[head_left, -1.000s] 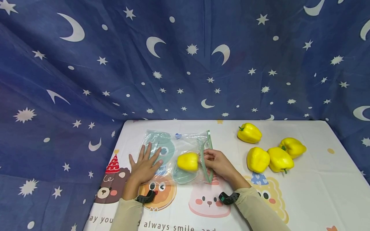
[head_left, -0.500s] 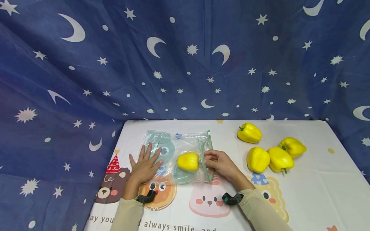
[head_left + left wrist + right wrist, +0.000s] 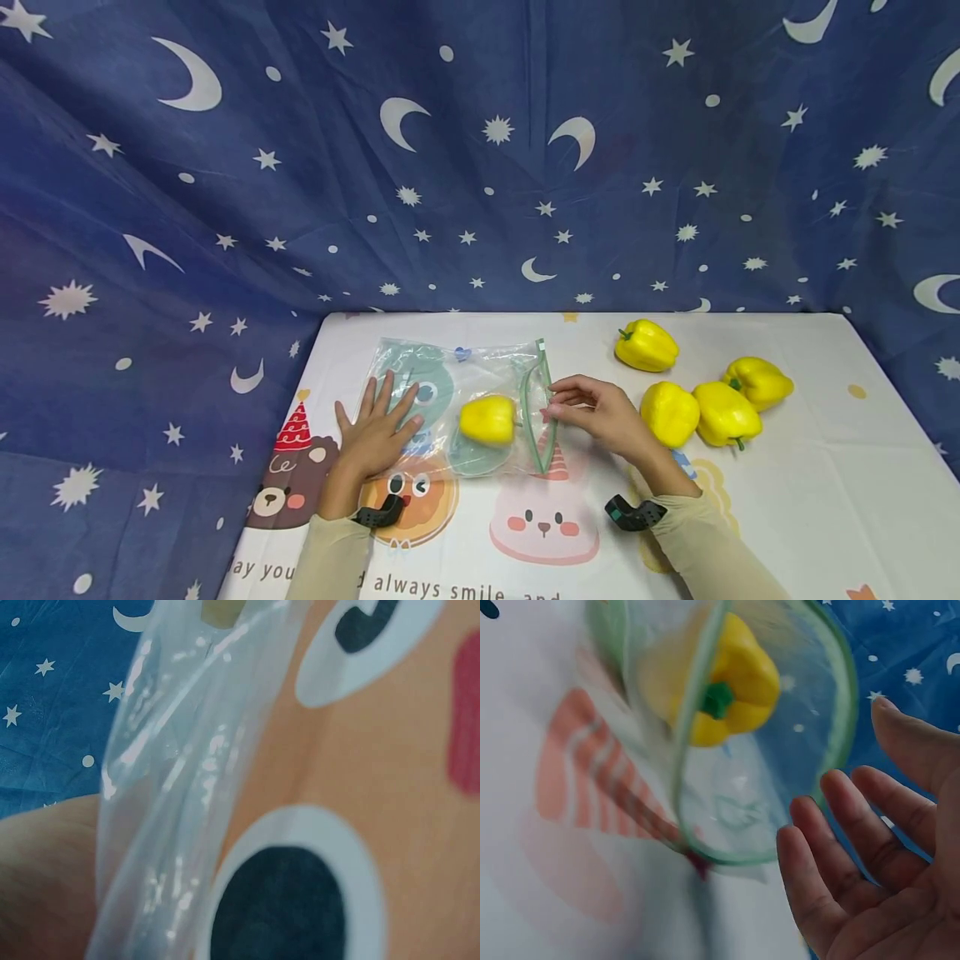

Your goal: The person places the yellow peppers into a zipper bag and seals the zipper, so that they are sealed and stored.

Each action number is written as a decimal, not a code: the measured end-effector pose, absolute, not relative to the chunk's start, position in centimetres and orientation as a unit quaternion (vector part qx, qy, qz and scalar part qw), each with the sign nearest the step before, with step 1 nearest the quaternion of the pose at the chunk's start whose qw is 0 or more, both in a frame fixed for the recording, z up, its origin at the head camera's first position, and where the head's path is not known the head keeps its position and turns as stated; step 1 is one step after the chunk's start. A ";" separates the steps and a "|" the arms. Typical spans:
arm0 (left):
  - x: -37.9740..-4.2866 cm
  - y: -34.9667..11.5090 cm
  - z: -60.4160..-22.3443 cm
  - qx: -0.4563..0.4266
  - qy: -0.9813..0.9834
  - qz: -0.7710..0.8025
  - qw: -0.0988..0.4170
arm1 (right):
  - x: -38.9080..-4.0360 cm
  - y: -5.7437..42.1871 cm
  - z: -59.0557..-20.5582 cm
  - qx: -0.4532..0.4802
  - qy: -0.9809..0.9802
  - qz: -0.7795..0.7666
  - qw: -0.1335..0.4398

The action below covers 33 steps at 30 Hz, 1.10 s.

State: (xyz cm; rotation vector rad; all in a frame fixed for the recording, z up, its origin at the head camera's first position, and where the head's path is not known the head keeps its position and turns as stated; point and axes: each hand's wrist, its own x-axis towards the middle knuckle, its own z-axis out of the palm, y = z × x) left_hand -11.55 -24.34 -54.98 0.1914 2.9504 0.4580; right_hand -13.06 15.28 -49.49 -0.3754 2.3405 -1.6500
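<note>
A clear zip bag (image 3: 480, 367) with a green zip edge lies flat on the table, its mouth facing right and gaping. Inside it, near the mouth, sits a yellow bell pepper (image 3: 487, 419); the right wrist view shows this bell pepper (image 3: 742, 682) stem-first through the opening. My left hand (image 3: 378, 433) rests on the bag's left part with fingers spread. Just outside the mouth is my right hand (image 3: 600, 414), fingers loosely bent and holding nothing. In the left wrist view the bag's plastic (image 3: 180, 765) rises in folds beside part of the hand (image 3: 49, 862).
Several more yellow bell peppers lie to the right: one bell pepper (image 3: 647, 345) farther back, another bell pepper (image 3: 670, 414) close to the right forearm, others beside it. A white cartoon-print tablecloth (image 3: 847, 500) covers the table. Behind hangs a blue star-and-moon curtain (image 3: 480, 167).
My right hand has drawn back to the right, out of the bag's mouth, leaving the bell pepper inside. The left hand and the bag have stayed in place.
</note>
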 end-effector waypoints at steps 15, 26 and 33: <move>-11.6 -24.1 -54.8 0.065 0.984 0.148 0.073 | -13.0 20.4 -44.9 -0.203 0.913 -0.351 -0.041; -11.5 -24.3 -54.8 0.065 0.985 0.145 0.073 | -12.7 23.8 -43.9 -0.173 0.958 -0.230 -0.008; -11.5 -24.2 -54.9 0.065 0.985 0.147 0.070 | -12.5 25.6 -44.2 -0.169 0.971 -0.168 -0.026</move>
